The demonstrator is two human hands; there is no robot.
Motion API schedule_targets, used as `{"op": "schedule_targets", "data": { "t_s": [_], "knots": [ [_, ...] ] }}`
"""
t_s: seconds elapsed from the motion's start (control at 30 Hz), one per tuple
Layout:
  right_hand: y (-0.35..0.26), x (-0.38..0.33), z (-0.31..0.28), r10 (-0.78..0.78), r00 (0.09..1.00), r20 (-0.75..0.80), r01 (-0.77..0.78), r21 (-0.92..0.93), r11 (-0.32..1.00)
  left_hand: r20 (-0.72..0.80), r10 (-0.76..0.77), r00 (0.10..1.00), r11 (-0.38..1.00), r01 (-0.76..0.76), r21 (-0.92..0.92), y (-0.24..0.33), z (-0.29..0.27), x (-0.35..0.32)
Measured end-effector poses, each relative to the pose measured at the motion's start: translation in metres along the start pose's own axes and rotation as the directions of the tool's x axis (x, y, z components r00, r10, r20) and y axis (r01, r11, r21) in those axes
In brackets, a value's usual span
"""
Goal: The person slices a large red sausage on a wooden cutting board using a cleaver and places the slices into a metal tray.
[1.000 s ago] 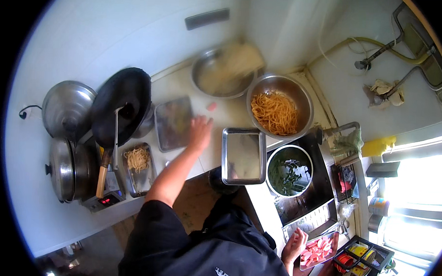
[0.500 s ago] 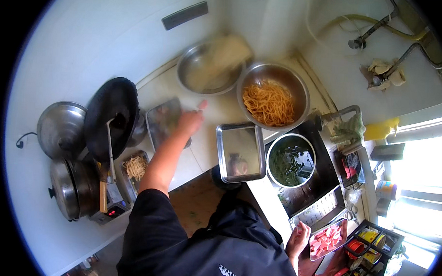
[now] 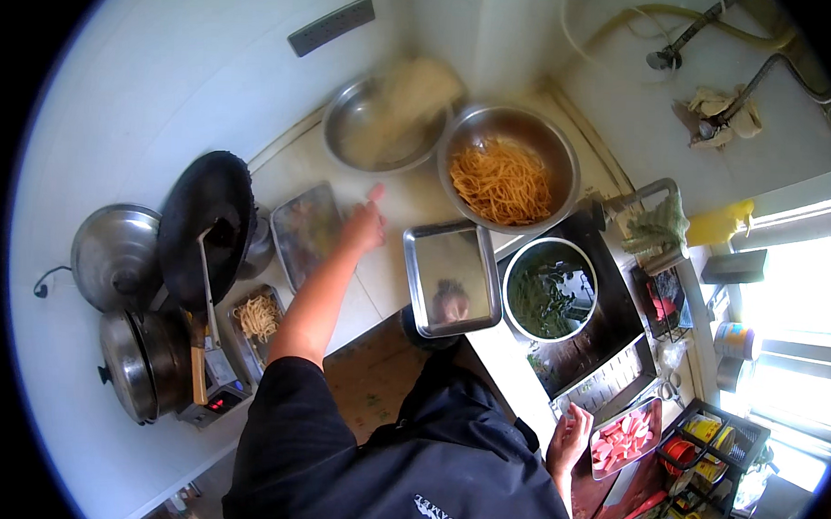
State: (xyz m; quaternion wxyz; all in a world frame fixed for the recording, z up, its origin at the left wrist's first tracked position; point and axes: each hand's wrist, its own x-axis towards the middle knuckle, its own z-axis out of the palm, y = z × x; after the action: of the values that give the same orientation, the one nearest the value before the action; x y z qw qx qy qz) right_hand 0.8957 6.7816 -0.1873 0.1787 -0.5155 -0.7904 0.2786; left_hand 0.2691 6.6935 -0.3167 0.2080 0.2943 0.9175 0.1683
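My left hand (image 3: pixel 366 225) is over the pale counter, between a metal tray (image 3: pixel 305 226) with blurred contents and an empty-looking shiny tray (image 3: pixel 450 331). One finger stretches out toward a steel bowl (image 3: pixel 339 133), and nothing shows in the hand. A blurred tan patch covers part of that bowl. Beside it a second steel bowl (image 3: pixel 566 155) contains brownish noodle-like strands (image 3: pixel 501 182). Down at the right, my right hand (image 3: pixel 570 437) has loosely bent, parted fingers and no visible load. It rests next to a tray (image 3: pixel 598 474) of pink slices (image 3: pixel 626 440).
A white-rimmed pot (image 3: pixel 593 307) with dark green leaves stands in the sink area. At left are a black wok (image 3: pixel 207 193), a lidded pot (image 3: pixel 123 364) and a tray of pale noodles (image 3: pixel 257 318). A knife (image 3: pixel 620 488) lies on a red board by a black basket (image 3: pixel 738 452).
The whole view has shifted slightly. My right hand's fingers have spread a little beside the pink slices. My left hand stays in nearly the same place with its finger stretched out.
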Motion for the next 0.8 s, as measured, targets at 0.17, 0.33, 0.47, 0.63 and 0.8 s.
{"op": "schedule_targets", "data": {
  "t_s": [0.17,0.33,0.47,0.63,0.8],
  "knots": [
    [0.001,0.002,0.0,-0.019,1.0,-0.009,0.019,-0.012,1.0,0.035,-0.032,0.999,0.951,0.02,0.308,-0.011,0.008,0.009],
    [-0.002,0.0,0.002,0.005,1.0,-0.014,-0.005,0.002,1.0,0.023,0.073,0.997,0.962,-0.076,0.261,-0.004,0.006,-0.004],
    [-0.006,0.003,0.004,-0.023,1.0,-0.005,0.023,0.003,1.0,-0.027,0.163,0.986,0.953,-0.15,0.264,-0.008,0.01,-0.014],
    [-0.006,0.005,0.009,-0.012,1.0,0.019,0.012,0.005,1.0,-0.083,0.14,0.987,0.966,-0.118,0.232,-0.01,0.016,-0.017],
    [-0.007,0.007,0.008,-0.051,0.999,0.017,0.051,-0.019,0.999,-0.36,0.149,0.921,0.97,-0.207,-0.128,-0.001,0.006,-0.006]
  ]
}}
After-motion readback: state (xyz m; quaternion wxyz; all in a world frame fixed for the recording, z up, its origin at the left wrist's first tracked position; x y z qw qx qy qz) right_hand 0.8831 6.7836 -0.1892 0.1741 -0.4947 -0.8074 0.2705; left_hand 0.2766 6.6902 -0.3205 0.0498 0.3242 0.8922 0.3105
